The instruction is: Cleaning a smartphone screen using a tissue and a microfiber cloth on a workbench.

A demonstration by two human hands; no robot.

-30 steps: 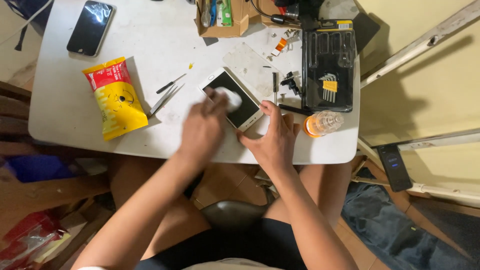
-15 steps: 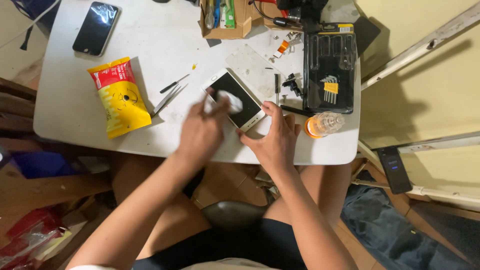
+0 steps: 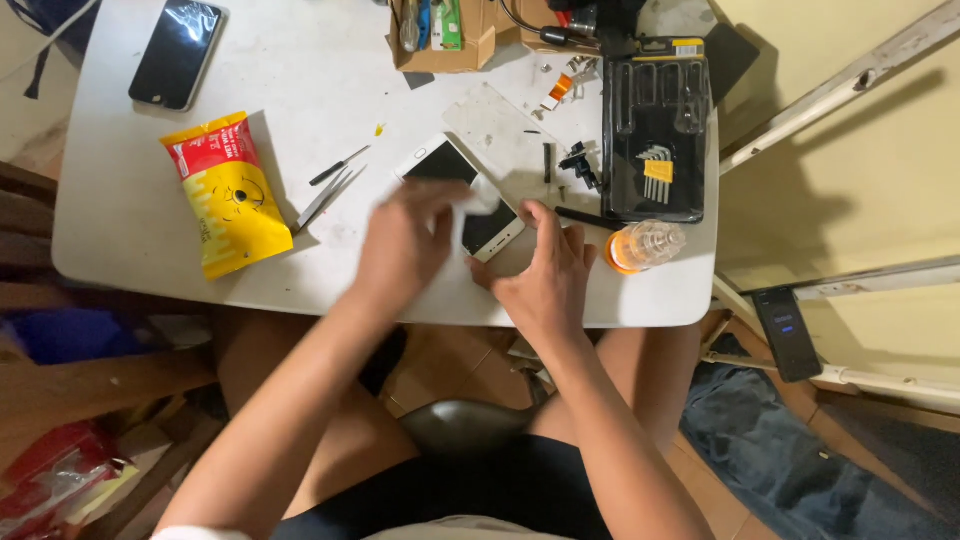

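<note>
A white-framed phone (image 3: 462, 196) with a dark screen lies slanted near the front edge of the white surface (image 3: 300, 80), about midway along it. The left hand (image 3: 405, 240) lies over the phone's near half, blurred, a small pale wad (image 3: 484, 196) at its fingertips on the glass; the fingers look bent around the wad, but the blur hides whether they pinch it. The right hand (image 3: 545, 280) rests on the front edge just beside the phone's lower corner — its fingers spread and pressed flat, thumb touching the phone's end.

Toward the left edge lies a yellow and red packet (image 3: 225, 195), and in the far left corner a black phone (image 3: 178, 52) face up. Between packet and white phone sit tweezers (image 3: 325, 195) and a small black screwdriver (image 3: 338, 166). A pale flat panel (image 3: 498, 130) lies just behind the white phone. By the right edge stands a black tool case (image 3: 655, 125) holding hex keys, with an orange-capped clear bottle (image 3: 645, 245) on its side near the front right corner. A cardboard box (image 3: 440, 40) with tools sits at the far edge.
</note>
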